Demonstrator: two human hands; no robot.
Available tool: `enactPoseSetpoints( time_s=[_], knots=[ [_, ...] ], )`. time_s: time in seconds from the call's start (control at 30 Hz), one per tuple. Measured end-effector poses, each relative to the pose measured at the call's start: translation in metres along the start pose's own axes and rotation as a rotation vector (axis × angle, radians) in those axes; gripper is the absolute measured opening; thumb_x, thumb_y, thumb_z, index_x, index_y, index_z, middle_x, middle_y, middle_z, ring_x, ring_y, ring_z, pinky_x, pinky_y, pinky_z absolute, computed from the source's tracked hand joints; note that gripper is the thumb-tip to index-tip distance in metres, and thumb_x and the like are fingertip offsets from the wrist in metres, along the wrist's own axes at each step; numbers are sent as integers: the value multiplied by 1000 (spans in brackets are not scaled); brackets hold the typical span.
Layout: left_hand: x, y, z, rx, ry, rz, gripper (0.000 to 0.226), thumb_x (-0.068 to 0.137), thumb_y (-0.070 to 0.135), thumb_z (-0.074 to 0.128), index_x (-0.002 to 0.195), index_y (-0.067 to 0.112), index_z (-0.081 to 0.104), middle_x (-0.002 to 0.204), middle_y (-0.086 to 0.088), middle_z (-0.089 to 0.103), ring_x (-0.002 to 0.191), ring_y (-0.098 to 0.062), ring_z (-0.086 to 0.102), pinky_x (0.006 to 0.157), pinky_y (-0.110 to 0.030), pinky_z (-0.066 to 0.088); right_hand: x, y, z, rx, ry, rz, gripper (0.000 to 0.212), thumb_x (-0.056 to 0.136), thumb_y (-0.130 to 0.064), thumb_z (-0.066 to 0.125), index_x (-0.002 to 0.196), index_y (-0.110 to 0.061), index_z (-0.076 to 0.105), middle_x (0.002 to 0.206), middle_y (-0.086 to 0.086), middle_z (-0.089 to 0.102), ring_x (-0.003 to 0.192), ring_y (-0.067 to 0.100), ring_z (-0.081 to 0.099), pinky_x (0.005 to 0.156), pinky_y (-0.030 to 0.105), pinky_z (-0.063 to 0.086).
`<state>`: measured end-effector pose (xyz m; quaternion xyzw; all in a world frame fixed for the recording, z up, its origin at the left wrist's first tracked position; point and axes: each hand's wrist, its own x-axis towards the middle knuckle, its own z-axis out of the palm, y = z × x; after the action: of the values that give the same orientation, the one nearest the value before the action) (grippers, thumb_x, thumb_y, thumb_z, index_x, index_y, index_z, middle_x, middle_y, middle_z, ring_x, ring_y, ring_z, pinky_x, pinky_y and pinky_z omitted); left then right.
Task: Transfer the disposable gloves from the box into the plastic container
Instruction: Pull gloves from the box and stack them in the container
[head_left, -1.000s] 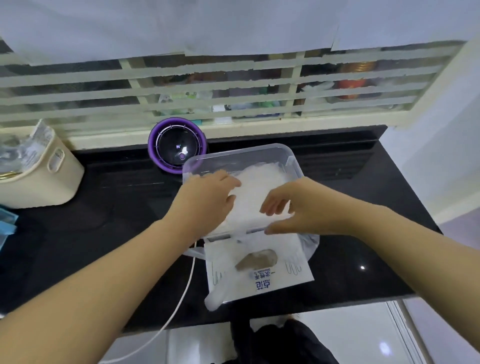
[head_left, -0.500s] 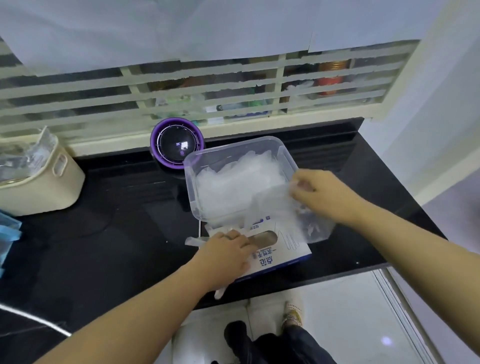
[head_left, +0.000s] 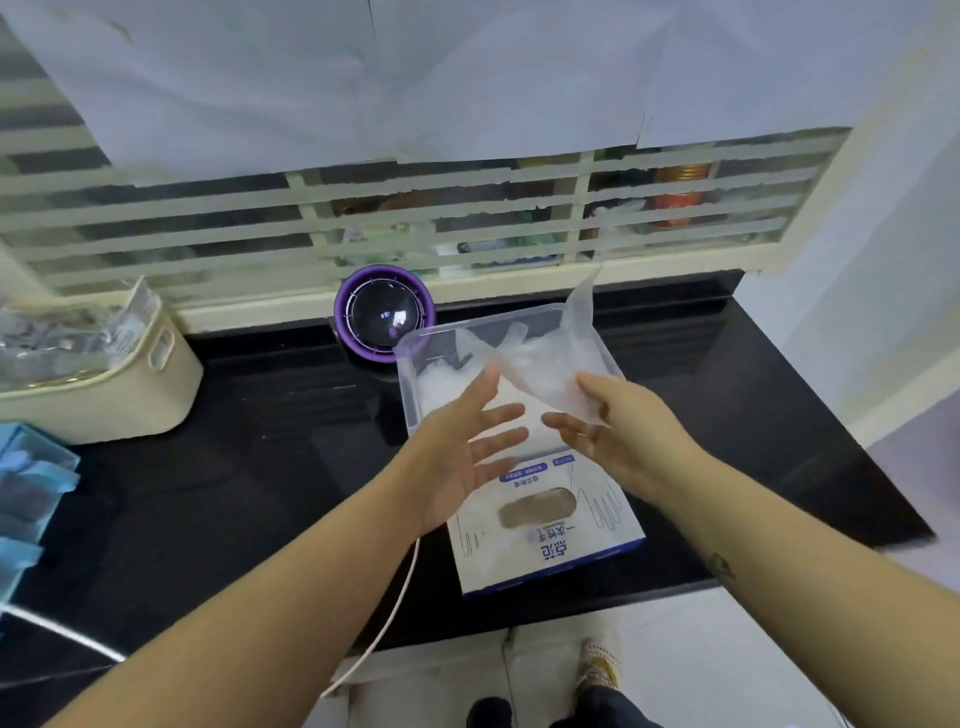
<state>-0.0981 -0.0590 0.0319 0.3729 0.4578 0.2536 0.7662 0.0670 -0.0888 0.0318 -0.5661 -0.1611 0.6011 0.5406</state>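
A clear plastic container (head_left: 409, 374) stands on the black counter (head_left: 260, 467) with a heap of thin translucent gloves (head_left: 441, 387) inside. Just in front of it lies the white and blue glove box (head_left: 550, 540), its oval opening facing up. My right hand (head_left: 618, 431) pinches one loose glove (head_left: 556, 364) between thumb and fingers and holds it up over the container's right half. My left hand (head_left: 467, 452) hovers over the container's near edge, palm turned inward and fingers spread, holding nothing. Its upper fingertip is at the glove's lower edge.
A round purple device (head_left: 384, 312) stands behind the container by the window grille. A beige basket (head_left: 130, 384) with foil packets sits at the left, and a blue organiser (head_left: 26, 483) at the far left. A white cable (head_left: 395, 613) hangs over the counter's front edge.
My left hand has left the box and risen, opening its fingers. My right hand has lifted the glove from beside the box up over the container.
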Motion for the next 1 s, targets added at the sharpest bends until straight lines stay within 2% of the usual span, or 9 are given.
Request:
enactPoseSetpoints(
  time_s=[0.1,0.2,0.4,0.5,0.6,0.73,0.83,0.93,1.0],
  knots=[
    [0,9,-5,-167,47,20,92,59,74,55,131,17,55,122,-5,66,108,-24,66,93,-45,53,2,15,7,-266,-8,-91,20,97,-19,46,97,-5,61,96,9,63,85,25,61,79,36,53],
    [-1,14,-10,-211,34,29,90,61,79,55,128,20,58,123,-7,66,109,-28,65,94,-50,51,2,24,9,-458,-2,-213,27,96,-22,47,90,-3,66,86,7,63,79,20,55,73,37,50],
    [-12,2,6,-181,99,143,39,71,39,80,106,26,67,103,2,69,103,-18,66,81,-43,55,2,34,13,-492,109,-344,29,96,-26,47,86,-7,65,73,0,59,63,6,49,62,24,42],
    [-6,-3,17,-156,225,186,13,91,22,64,102,17,66,93,2,70,87,-13,67,83,-45,53,3,39,15,-430,130,-346,30,97,-27,46,88,-4,65,79,6,64,62,4,53,62,23,46],
    [3,6,18,-388,316,157,19,97,24,54,109,16,66,110,1,69,100,-18,66,88,-47,55,8,34,17,-256,158,-247,30,96,-22,44,84,-3,64,73,4,61,59,6,54,55,20,47],
    [4,16,8,-468,249,158,24,101,23,45,109,11,64,116,-11,69,108,-27,65,87,-47,54,11,24,16,225,231,-4,30,100,-22,41,81,-8,59,64,4,64,57,15,63,68,29,52],
    [1,24,-9,-424,188,128,27,102,20,42,109,7,64,113,-15,70,105,-30,67,87,-49,53,16,18,3,327,282,14,24,99,-16,43,82,-6,56,77,8,63,69,21,62,67,28,51],
    [2,35,-25,-345,155,67,24,101,16,43,102,6,65,109,-18,70,106,-33,65,88,-52,51,21,3,-11,37,462,-242,9,91,-10,46,83,-12,50,77,4,50,69,14,49,59,23,42],
    [9,38,-32,-270,137,31,23,100,15,44,108,6,63,108,-18,71,106,-33,66,85,-52,53,16,-11,-10,-203,496,-569,12,92,-13,49,99,-19,56,88,-7,56,78,6,53,68,17,46]
  ],
)
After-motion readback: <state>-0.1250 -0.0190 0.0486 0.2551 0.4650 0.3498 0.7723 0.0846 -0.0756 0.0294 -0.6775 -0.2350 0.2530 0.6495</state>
